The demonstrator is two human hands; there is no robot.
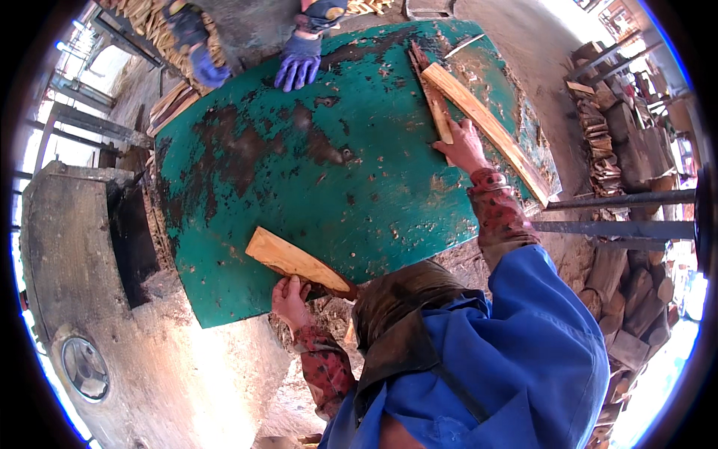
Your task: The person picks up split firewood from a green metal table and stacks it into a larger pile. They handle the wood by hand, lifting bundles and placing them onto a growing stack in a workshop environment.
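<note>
My left hand (292, 302) is at the near edge of the green table, fingers closed on the barky lower edge of a short, pale wooden slab (295, 260). The slab lies slanted on the tabletop. Farther right, my right hand (465, 146) grips the near end of a narrow wood strip (428, 86) with reddish-brown bark. That strip points away from me toward the far edge. Close beside it on the right lies a longer pale wooden board (486, 127), its far end touching or nearly touching the strip. My right palm is turned away, so its grip is partly hidden.
Worn green paint covers the table (359, 202), scattered with chips. Across it, another person's gloved hand (299, 63) rests at the far edge, the other glove (207, 69) beside it. A wooden machine housing (67, 239) stands left. Stacked firewood (636, 292) and metal bars (621, 200) are right.
</note>
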